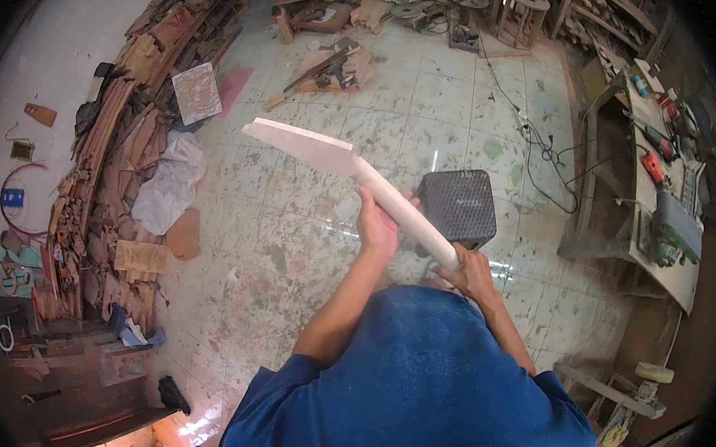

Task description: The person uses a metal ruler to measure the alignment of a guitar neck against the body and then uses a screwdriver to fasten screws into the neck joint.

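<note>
A pale, bare-wood piece shaped like the neck of a stringed instrument (403, 211) is held slantwise in front of my body. Its flat, broader head (306, 146) points to the far left, and its rounded shaft comes down to the right. My left hand (379, 228) is closed around the shaft's middle from below, thumb on the near side and fingertips showing on the far side. At the shaft's near end, my right hand (473, 273) grips it, fingers partly hidden. Just beyond the shaft, on the floor, stands a black crate-like stool (459, 205) with a textured top.
Wood offcuts and boards (119, 120) are piled along the left wall, beside a white sack (168, 184). On the right, a workbench (644, 176) carries power tools, including a green one (670, 228). A black cable (550, 154) trails over the tiled floor. Wooden stools (520, 13) stand far back.
</note>
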### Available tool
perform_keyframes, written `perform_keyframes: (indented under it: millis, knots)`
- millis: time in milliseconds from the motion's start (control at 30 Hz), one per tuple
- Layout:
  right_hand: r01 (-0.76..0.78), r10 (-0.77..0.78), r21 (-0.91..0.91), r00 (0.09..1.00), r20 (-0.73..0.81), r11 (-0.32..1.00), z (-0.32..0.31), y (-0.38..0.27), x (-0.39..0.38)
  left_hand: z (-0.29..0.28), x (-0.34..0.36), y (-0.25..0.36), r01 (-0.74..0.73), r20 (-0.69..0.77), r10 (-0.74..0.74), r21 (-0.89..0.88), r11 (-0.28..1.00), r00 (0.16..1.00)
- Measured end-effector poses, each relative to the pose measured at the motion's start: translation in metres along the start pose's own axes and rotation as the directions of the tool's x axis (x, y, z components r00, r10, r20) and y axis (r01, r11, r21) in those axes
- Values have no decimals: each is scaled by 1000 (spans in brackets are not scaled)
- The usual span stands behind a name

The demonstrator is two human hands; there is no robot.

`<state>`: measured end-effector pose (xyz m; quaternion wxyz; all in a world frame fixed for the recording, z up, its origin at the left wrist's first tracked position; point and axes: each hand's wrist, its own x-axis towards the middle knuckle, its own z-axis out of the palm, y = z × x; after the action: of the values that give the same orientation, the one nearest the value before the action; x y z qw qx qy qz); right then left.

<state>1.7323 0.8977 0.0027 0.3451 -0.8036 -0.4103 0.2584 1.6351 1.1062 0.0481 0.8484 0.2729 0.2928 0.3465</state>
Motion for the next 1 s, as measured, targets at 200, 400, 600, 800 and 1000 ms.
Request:
perform_keyframes:
  millis: [200, 400, 600, 800, 1000]
  knots:
    - [-4, 4, 29, 1000, 2, 1000, -16, 0, 18, 19, 11, 3, -21, 11, 21, 70, 997, 1000]
    - [-67, 60, 76, 995, 80, 995, -41, 6, 21, 32, 21, -1, -82, 113, 61, 194, 978, 992]
    - [-199, 166, 176, 969, 185, 964, -64, -8, 9, 41, 19, -5, -136, 165, 81, 358, 924, 983]
    - [-231, 174, 240, 956, 236, 943, -65, -1, -1, 43, 13, -9, -152, 186, 81, 406, 901, 979]
    - [-228, 173, 236, 957, 232, 945, -68, 0, -8, 50, 15, -4, -52, 62, 24, 491, 870, 998]
